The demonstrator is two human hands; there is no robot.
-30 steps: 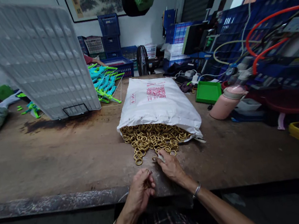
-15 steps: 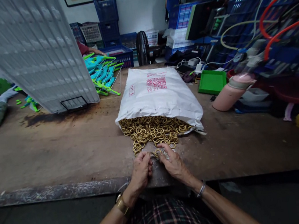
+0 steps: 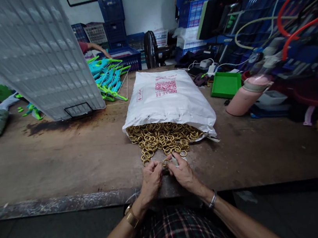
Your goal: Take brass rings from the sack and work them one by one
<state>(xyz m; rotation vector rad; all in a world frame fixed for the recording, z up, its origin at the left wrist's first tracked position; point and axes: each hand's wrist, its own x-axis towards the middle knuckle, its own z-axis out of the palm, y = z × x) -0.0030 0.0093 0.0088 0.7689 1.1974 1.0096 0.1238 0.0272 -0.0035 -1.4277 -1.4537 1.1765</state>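
Right grip (image 3: pixel 183 173), ring (image 3: pixel 165 160) at its fingertips

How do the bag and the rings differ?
Colour: the bag is white with red print; the rings are gold-coloured. Size: the bag is large; each ring far smaller. Shape: the bag bulges; the rings are round with open centres. The bag and some rings share the table.

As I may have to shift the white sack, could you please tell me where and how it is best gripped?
Probably by the upper lip of the white sack's open mouth, from the near side: the sack lies flat, its mouth faces the wearer, and that lip arches over the gold-coloured rings.
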